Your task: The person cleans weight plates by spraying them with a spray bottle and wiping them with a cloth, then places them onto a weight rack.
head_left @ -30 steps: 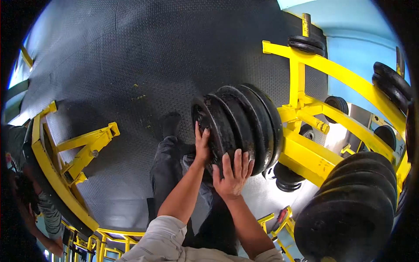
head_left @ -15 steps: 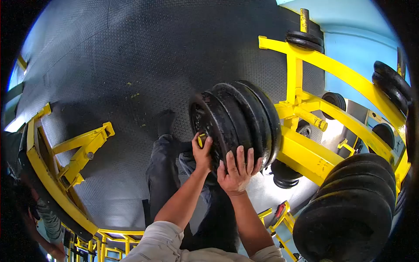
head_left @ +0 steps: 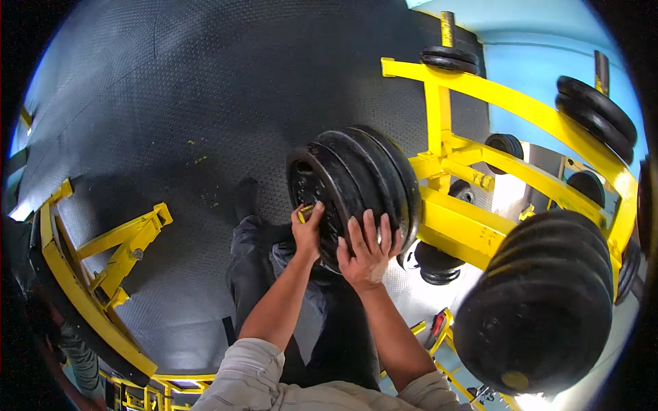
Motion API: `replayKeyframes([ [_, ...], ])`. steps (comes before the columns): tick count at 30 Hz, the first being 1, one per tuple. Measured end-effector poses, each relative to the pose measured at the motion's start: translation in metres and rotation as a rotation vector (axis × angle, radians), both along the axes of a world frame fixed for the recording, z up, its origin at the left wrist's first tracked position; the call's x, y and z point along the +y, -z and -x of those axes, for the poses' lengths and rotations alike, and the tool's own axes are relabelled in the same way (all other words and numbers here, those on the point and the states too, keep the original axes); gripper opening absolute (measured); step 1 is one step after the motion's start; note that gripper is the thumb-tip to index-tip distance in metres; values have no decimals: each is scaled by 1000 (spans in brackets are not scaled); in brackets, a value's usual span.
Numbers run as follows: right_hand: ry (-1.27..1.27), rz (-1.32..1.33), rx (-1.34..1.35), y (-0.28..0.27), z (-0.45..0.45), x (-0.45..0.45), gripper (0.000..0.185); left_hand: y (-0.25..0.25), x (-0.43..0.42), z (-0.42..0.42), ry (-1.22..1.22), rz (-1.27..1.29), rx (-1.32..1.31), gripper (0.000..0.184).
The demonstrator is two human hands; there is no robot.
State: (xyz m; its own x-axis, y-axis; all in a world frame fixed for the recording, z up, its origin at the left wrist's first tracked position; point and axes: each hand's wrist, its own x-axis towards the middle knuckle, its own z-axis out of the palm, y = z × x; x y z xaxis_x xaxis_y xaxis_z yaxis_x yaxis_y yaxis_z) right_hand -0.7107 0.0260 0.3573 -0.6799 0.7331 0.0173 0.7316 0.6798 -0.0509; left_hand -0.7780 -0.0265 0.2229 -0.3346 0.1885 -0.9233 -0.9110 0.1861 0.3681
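A stack of several black weight plates [head_left: 391, 181] sits on a peg of the yellow rack, in front of my legs. At the outer plate's centre shows the yellow peg end [head_left: 306, 213], with the thumb and fingers of my left hand [head_left: 306, 233] closed around it. My right hand [head_left: 370, 253] lies with spread fingers against the lower rim of the plates. Its palm side is hidden.
The yellow rack [head_left: 473, 219] extends to the right, carrying more black plates [head_left: 534, 315]. A yellow-framed machine [head_left: 123, 250] stands at left on the dark rubber floor [head_left: 205, 89]. Another person's arm [head_left: 79, 359] shows at lower left.
The view has shifted, so the rack and plates appear further left. Both hands stay in much the same places on the peg end and plate rims.
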Motion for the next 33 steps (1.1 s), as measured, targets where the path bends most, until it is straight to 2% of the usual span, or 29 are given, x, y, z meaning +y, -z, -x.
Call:
replayKeyframes([
  [2,97,145,72,-19,2,-8,49,-7,-7,2,6,-88,-34,71],
  [3,120,130,69,-33,-4,-14,49,-9,-15,-5,-23,-101,-22,70],
  [4,83,222,65,-49,-13,-25,50,-15,-23,-13,-54,-116,-4,70],
  [5,44,314,67,-65,-24,-38,51,-29,-33,-17,112,38,-11,71],
  [7,91,602,69,-78,-67,-72,53,-46,-72,-39,479,146,24,73],
  [8,149,704,-35,-91,-85,-85,53,-21,-106,-61,803,52,117,67],
  [9,210,805,-133,-105,-103,-94,53,-54,-111,-57,817,83,7,64],
  [11,451,1079,-224,-122,-148,-105,49,-95,-121,-49,920,38,-3,62],
  [13,608,1081,-308,-105,-215,-122,45,-142,-112,-34,1020,1,-11,61],
  [15,871,1051,-152,-63,-293,-142,46,-201,-98,-10,1016,-31,88,49],
  [17,-5,679,-491,-43,-350,-133,43,-225,-92,9,1003,91,240,38],
  [18,34,661,-457,-66,-344,-123,43,-236,-89,20,951,120,218,34],
  [20,1161,1000,195,-161,-319,-88,31,-251,-81,35,932,111,232,29],
  [21,1180,982,250,-158,-329,-89,31,-255,-78,42,907,96,250,27],
  [23,1060,659,706,-149,-348,-96,25,-265,-63,44,905,63,296,25],
  [24,1075,650,739,-149,-355,-104,25,-277,-59,41,940,2,286,26],
  [26,1347,664,869,-144,-367,-119,21,-297,-53,30,999,-59,297,27],
  [27,1358,661,899,-126,-378,-137,21,-305,-52,18,1068,-33,356,30],
  [29,1403,703,803,-84,-403,-183,35,-319,-56,-6,1150,-16,432,33],
  [31,1242,677,641,-21,-437,-249,17,-328,-73,-29,1283,-45,504,32],
  [33,729,700,-93,-28,-452,-309,13,-330,-102,-46,1263,-82,482,35],
])
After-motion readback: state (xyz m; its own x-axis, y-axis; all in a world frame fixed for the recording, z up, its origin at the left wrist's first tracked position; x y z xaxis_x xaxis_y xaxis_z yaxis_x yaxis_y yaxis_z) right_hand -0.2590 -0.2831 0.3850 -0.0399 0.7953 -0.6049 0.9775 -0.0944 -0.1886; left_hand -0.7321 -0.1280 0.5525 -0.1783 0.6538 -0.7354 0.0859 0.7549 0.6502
